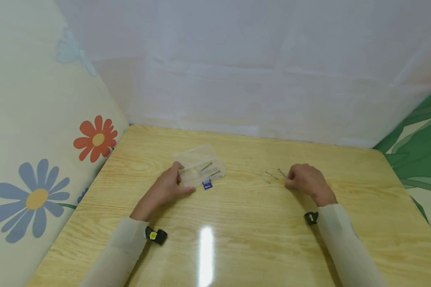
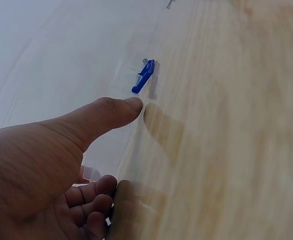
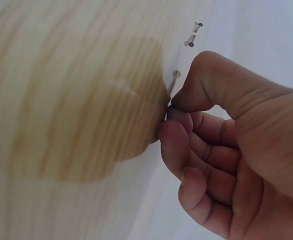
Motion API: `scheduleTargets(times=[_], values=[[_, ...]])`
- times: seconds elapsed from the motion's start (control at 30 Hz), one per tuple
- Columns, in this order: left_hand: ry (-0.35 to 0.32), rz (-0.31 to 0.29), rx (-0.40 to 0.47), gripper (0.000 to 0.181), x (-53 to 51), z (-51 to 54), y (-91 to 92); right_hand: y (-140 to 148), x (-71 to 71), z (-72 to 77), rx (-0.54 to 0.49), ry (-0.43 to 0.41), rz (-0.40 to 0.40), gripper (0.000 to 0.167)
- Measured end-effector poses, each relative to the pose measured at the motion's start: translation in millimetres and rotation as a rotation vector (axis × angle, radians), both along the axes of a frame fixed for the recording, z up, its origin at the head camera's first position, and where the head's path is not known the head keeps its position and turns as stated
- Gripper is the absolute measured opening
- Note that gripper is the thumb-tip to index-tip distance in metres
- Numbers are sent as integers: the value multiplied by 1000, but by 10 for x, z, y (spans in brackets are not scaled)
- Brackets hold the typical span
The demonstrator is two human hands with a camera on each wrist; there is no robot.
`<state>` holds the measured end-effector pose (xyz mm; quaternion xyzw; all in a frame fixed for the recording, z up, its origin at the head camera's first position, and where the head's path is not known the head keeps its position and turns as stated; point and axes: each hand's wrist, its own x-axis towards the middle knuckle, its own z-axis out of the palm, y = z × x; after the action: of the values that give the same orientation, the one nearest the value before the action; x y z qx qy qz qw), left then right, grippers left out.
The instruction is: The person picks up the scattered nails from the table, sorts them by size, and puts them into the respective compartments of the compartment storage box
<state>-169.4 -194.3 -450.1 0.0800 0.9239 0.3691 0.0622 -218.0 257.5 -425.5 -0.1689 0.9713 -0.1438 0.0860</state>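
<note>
My left hand (image 1: pixel 167 185) holds the left end of a clear plastic box (image 1: pixel 189 178), its thumb (image 2: pixel 111 111) along the front edge. The box lies with its lid raised at the back, and a blue latch (image 1: pixel 207 184) shows on its front side. Inside are a few thin metal nails (image 1: pixel 214 173). Over to the right, my right hand (image 1: pixel 307 181) pinches a nail (image 1: pixel 282 173) between thumb and fingertips; its flat head (image 3: pixel 176 74) sticks out and the other end is hidden. Just left of that hand another small nail (image 1: pixel 271 174) lies on the table.
The wooden table (image 1: pixel 251 223) carries a bright light reflection near its front. A pale cloth wall (image 1: pixel 237 79) stands along the back edge, with flower-printed panels (image 1: pixel 36 199) at the sides. Both wrists wear small black camera straps (image 1: pixel 156 235).
</note>
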Motion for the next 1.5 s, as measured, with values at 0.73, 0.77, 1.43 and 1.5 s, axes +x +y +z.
scheduleTargets(times=[0.73, 0.77, 1.43, 1.5], values=[[-5, 4, -6, 72, 14, -1, 16, -172, 87, 70, -51, 91, 99, 10], [-3, 4, -5, 72, 14, -2, 17, -197, 85, 75, -55, 87, 106, 10], [-16, 5, -7, 73, 16, 21, 23, -817, -42, 116, -109, 145, 312, 10], [-14, 2, -3, 73, 14, 18, 23, -884, -61, 113, -110, 143, 323, 10]])
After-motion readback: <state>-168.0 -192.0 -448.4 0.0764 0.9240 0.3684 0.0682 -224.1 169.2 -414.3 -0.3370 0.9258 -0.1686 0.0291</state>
